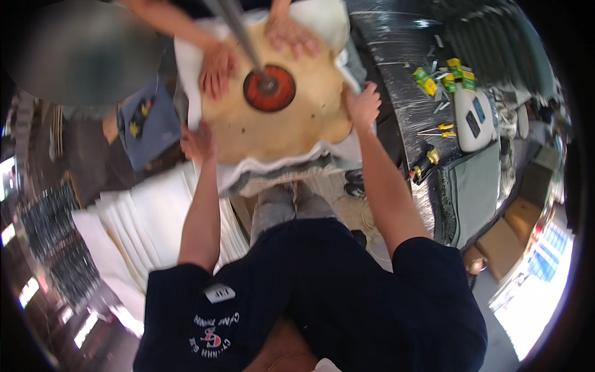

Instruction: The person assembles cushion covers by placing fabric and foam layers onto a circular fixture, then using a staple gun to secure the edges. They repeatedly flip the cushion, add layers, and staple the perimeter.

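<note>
A tan, wavy-edged pad (291, 133) lies over white padding (248, 166) in front of me. My left hand (199, 142) grips the padding at the left edge, its fingers curled and partly hidden. At the right edge my right hand (364, 106) is closed around the padding's border. A red disc with a dark rim (282, 95), on the end of a metal rod (238, 28), sits on the pad's middle. Across from me, another person's two hands (218, 69) (292, 37) lie flat on the pad, either side of the rod.
On the right, a plastic-covered table holds green-yellow boxes (425, 81), metal strips, yellow-handled screwdrivers (445, 127), a black-and-yellow tool (424, 165), a white container (463, 132) and folded grey fabric (474, 198). White sheets (145, 214) are stacked at left. A large round grey shape (83, 53) looms upper left.
</note>
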